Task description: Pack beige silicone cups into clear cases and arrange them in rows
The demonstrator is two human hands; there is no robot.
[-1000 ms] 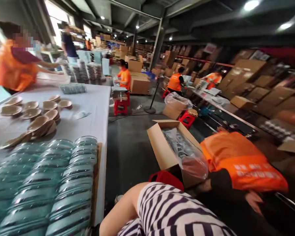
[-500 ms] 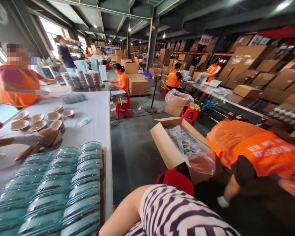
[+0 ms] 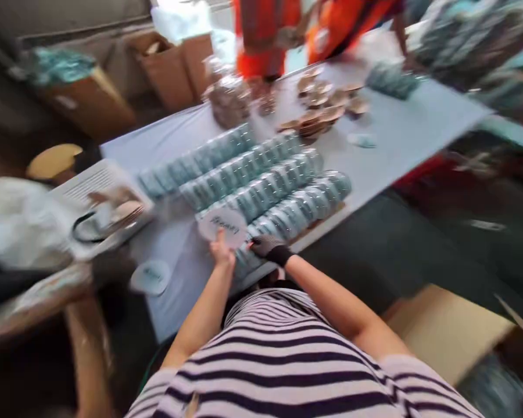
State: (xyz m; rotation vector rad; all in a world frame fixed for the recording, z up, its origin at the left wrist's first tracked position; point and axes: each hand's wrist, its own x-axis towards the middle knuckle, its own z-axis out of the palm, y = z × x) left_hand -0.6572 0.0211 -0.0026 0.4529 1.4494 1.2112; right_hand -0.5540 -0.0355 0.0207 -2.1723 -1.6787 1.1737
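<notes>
Handling is now brought into view, a lettered disc [image 3: 222, 224] being held at eleven o'clock by the left hand [image 3: 222, 251], while the grip of the right hand [image 3: 268, 247] at teal dishes [image 3: 307, 203] cannot be told.

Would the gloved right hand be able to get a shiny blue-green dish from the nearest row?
Probably yes: the right hand is right at the nearest row of blue-green dishes, with nothing visible blocking it.

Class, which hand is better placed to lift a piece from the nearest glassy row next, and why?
Probably the right hand: gloved, it is by that row, though blurred; the left hand holds a lettered disc.
</notes>
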